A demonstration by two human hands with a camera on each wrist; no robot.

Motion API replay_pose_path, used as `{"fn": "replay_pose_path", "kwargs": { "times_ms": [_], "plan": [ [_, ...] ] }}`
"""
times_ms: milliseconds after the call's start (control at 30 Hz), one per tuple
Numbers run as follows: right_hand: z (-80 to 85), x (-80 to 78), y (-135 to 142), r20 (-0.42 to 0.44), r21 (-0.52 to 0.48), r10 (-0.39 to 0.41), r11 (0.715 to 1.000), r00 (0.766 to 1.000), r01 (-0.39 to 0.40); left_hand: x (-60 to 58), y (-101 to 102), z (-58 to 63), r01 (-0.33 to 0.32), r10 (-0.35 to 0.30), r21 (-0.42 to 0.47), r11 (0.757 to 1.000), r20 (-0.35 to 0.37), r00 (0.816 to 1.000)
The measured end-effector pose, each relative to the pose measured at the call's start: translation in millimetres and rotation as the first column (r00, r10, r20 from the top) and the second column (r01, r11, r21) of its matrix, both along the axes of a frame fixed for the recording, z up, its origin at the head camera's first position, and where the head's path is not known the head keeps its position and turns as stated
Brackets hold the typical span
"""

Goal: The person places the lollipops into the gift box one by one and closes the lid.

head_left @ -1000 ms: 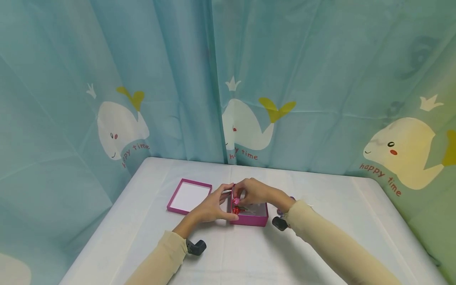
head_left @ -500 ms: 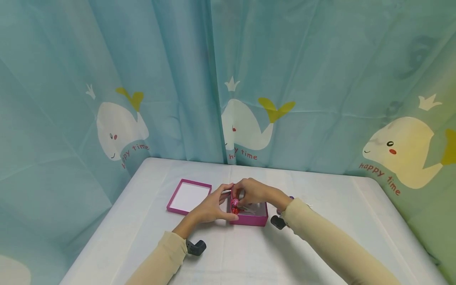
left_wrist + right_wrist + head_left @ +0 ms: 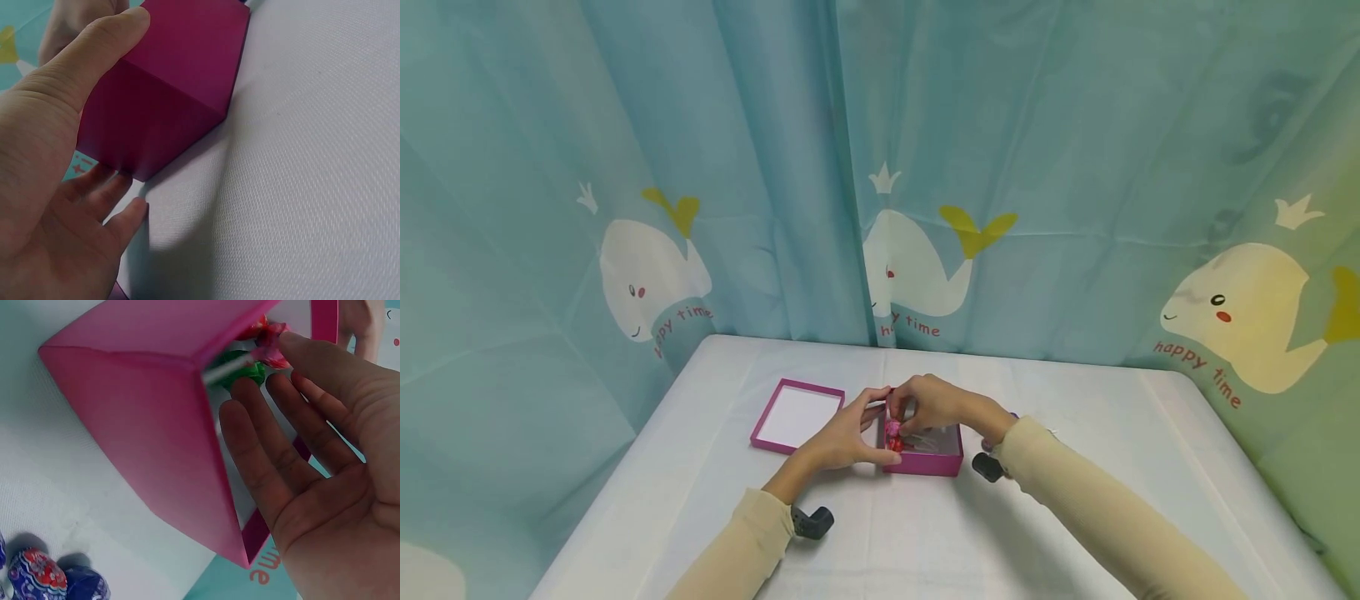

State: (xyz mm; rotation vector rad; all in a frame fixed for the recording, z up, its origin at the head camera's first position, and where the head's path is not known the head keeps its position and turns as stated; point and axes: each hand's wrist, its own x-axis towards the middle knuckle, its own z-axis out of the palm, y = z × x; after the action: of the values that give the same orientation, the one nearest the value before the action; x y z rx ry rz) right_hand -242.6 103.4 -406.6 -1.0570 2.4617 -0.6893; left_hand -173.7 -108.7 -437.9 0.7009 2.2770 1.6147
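A magenta box stands with its top uncovered on the white table. My left hand holds its left side, the thumb at the front corner and the fingers reaching toward the back. Inside the box, my right hand pinches a pink-wrapped lollipop by the left wall. A red lollipop lies just in front of it, with white sticks pointing right. The right wrist view also shows a green lollipop in the box; my fingers and the box wall hide part of the contents.
The magenta-rimmed lid lies white inside up, left of the box. Blue patterned lollipops rest on the table right of the box, partly hidden by my right forearm in the head view. A whale-print curtain hangs behind the table.
My right hand has brought the pink lollipop slightly left and down, against the box's left side near the red one. The left hand keeps its hold on the box.
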Motion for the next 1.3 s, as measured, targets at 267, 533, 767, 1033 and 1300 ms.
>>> {"fn": "replay_pose_path", "kwargs": {
  "times_ms": [267,533,767,1033,1300],
  "plan": [
    [13.3,2.9,7.5,-0.001,-0.019,0.007,1.000,1.000,-0.007,0.7,1.6,-1.5,-0.016,0.016,-0.025,1.000,-0.007,1.000],
    [33.7,7.3,25.1,-0.040,-0.087,-0.003,0.996,0.999,-0.001,-15.5,-1.2,-29.9,-0.027,0.027,-0.039,0.999,0.002,1.000],
    [46.3,6.8,60.3,-0.053,-0.160,-0.059,0.986,0.997,0.049,-19.1,-1.6,-32.6,-0.011,0.011,-0.031,0.999,-0.005,1.000],
    [47.5,4.0,103.5,-0.051,-0.179,-0.134,0.976,0.990,0.123,-18.1,-2.6,-30.5,-0.012,0.012,-0.047,0.999,-0.007,1.000],
    [30.7,4.3,140.7,-0.047,-0.170,-0.218,0.963,0.975,0.208,-18.1,-3.2,-30.1,-0.015,0.015,-0.064,0.998,-0.004,1.000]
  ]
}}
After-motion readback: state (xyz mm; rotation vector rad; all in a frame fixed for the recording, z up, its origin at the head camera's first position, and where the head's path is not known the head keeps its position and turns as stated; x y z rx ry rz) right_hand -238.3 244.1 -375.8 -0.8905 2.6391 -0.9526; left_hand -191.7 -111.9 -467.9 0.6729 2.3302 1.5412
